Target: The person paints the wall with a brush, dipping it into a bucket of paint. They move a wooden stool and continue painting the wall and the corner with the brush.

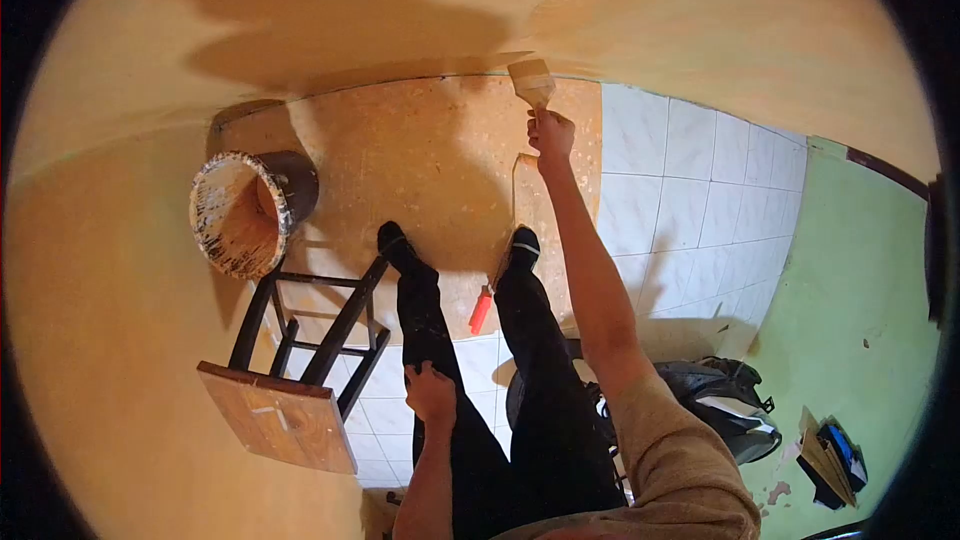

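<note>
My right hand (550, 133) is closed around the handle of a wide flat paintbrush (533, 82). The brush points away from me, its bristles at the foot of the orange-yellow wall (640, 10), near where the wall meets the floor covering. My left hand (431, 394) rests on my black trouser leg near the knee, fingers loosely bent and holding nothing. Between my shoes lies a tool with a red handle (481, 311), its far end partly hidden by my right foot.
A bucket (302, 185) with a paint-crusted rim stands at the left. Nearer me is a dark-legged wooden stool (285, 415). A brown sheet (400, 140) covers part of the white tiles (632, 130). A black bag (715, 395) sits at right, by the green wall (830, 300).
</note>
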A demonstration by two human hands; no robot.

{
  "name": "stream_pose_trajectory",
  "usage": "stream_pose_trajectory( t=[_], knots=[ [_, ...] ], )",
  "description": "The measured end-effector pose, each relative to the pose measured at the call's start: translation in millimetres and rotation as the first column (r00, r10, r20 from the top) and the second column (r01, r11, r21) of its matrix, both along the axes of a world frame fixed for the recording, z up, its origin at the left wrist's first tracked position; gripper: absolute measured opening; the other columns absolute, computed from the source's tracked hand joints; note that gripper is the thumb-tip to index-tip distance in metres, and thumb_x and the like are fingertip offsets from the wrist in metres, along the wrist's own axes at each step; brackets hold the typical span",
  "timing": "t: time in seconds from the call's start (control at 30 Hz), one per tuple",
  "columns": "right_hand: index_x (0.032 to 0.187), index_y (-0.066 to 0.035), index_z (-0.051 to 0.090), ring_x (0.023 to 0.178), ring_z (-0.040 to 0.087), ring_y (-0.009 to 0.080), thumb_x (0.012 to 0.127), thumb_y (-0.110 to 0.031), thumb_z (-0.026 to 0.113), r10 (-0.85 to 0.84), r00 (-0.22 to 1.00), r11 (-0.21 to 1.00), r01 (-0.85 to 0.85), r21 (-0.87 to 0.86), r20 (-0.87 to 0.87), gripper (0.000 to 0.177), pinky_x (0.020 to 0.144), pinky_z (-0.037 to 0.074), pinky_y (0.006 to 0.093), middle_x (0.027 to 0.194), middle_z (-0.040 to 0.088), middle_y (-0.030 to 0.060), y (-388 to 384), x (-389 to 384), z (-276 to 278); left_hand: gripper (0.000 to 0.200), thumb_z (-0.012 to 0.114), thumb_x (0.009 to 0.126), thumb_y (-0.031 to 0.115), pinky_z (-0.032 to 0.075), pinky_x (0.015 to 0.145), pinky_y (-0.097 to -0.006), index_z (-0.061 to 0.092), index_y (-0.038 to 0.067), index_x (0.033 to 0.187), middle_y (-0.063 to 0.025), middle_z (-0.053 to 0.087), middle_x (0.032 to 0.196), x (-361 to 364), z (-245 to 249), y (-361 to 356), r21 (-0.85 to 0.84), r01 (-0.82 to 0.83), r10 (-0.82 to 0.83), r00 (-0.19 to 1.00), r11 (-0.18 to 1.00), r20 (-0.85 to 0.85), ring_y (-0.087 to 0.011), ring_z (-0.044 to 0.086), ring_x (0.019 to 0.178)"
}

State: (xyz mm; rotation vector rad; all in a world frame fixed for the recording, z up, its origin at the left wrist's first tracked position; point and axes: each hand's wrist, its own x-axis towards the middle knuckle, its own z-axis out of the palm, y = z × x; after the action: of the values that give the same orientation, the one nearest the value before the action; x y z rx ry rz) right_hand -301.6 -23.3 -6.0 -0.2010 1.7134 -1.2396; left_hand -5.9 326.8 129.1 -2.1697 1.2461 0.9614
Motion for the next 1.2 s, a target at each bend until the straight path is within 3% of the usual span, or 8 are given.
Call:
stream_pose_trajectory(
  t=[0.27,0.43,0.6,0.67,0.77,0.83,1.03,1.2],
  knots=[
    [0.091,0.003,0.065,0.045,0.036,0.0034,0.098,-0.021,0.060,-0.077,0.973,0.945,0.001,-0.326,-0.218,0.025,0.039,0.026,0.0214,0.057,0.046,-0.0014,11.1,47.2,193.4,0.023,0.055,0.091,0.017,0.054,0.079,-0.0496,0.068,0.013,0.109,-0.0142,0.056,0.122,2.2,-9.4,-0.2,0.003,0.014,-0.014,1.000,1.000,-0.010,-0.0379,0.062,0.100],
    [0.095,0.002,0.062,0.046,0.030,0.0035,0.101,-0.023,0.054,-0.148,0.983,0.728,0.037,-0.685,-0.104,0.027,0.040,0.022,0.0209,0.057,0.039,-0.0010,-7.3,62.0,158.9,0.022,0.055,0.092,0.018,0.054,0.077,-0.0487,0.068,0.013,0.109,-0.0124,0.057,0.118,5.3,-8.0,-1.7,-0.040,0.011,-0.012,1.000,0.999,-0.026,-0.0364,0.063,0.096],
    [0.091,0.000,0.063,0.043,0.035,0.0056,0.101,-0.026,0.055,-0.061,0.993,0.840,-0.002,-0.543,-0.097,0.029,0.038,0.026,0.0227,0.056,0.045,-0.0006,-18.8,57.9,-8.1,0.021,0.055,0.093,0.018,0.055,0.075,-0.0471,0.068,0.011,0.107,-0.0116,0.057,0.116,8.2,-14.3,7.0,-0.040,0.037,-0.037,0.999,0.999,-0.006,-0.0355,0.065,0.092],
    [0.084,0.001,0.064,0.041,0.043,0.0082,0.098,-0.028,0.058,0.022,0.999,0.999,-0.023,-0.032,-0.036,0.032,0.037,0.031,0.0236,0.057,0.053,0.0019,2.6,38.9,-53.9,0.020,0.055,0.092,0.018,0.055,0.073,-0.0454,0.068,0.010,0.106,-0.0116,0.057,0.116,9.3,-19.5,13.4,-0.044,0.066,-0.065,0.998,0.997,0.016,-0.0348,0.065,0.090],
    [0.078,0.000,0.064,0.041,0.048,0.0104,0.094,-0.029,0.060,0.104,0.974,0.920,-0.017,0.392,-0.203,0.034,0.036,0.035,0.0253,0.059,0.058,0.0039,24.3,6.0,-99.6,0.019,0.056,0.092,0.017,0.055,0.072,-0.0452,0.068,0.010,0.104,-0.0127,0.057,0.114,10.5,-27.0,19.9,-0.042,0.068,-0.067,0.997,0.997,0.028,-0.0350,0.065,0.089],
    [0.078,0.000,0.064,0.043,0.050,0.0110,0.092,-0.029,0.060,0.054,0.979,0.926,0.025,0.378,-0.197,0.033,0.039,0.038,0.0253,0.060,0.059,0.0041,27.5,-12.7,-94.1,0.019,0.056,0.091,0.017,0.055,0.071,-0.0454,0.068,0.009,0.104,-0.0133,0.056,0.113,9.6,-27.6,19.4,-0.026,0.072,-0.072,0.997,0.997,0.016,-0.0351,0.065,0.088],
    [0.077,0.001,0.061,0.046,0.044,0.0074,0.099,-0.026,0.057,0.038,0.960,0.956,-0.116,-0.271,-0.277,0.035,0.042,0.032,0.0241,0.058,0.053,0.0030,6.1,-21.6,70.5,0.017,0.057,0.090,0.016,0.055,0.071,-0.0458,0.067,0.009,0.102,-0.0146,0.055,0.109,6.4,-30.1,28.6,-0.011,0.110,-0.110,0.993,0.994,0.034,-0.0358,0.065,0.085],
    [0.077,0.001,0.059,0.051,0.045,0.0072,0.100,-0.022,0.055,-0.042,0.934,0.836,-0.162,-0.525,-0.355,0.032,0.045,0.033,0.0239,0.061,0.053,0.0025,27.4,-4.0,68.2,0.015,0.057,0.090,0.015,0.055,0.069,-0.0463,0.067,0.009,0.100,-0.0145,0.054,0.109,6.4,-38.9,40.1,-0.033,0.170,-0.167,0.984,0.985,0.063,-0.0361,0.065,0.084]
  ],
)
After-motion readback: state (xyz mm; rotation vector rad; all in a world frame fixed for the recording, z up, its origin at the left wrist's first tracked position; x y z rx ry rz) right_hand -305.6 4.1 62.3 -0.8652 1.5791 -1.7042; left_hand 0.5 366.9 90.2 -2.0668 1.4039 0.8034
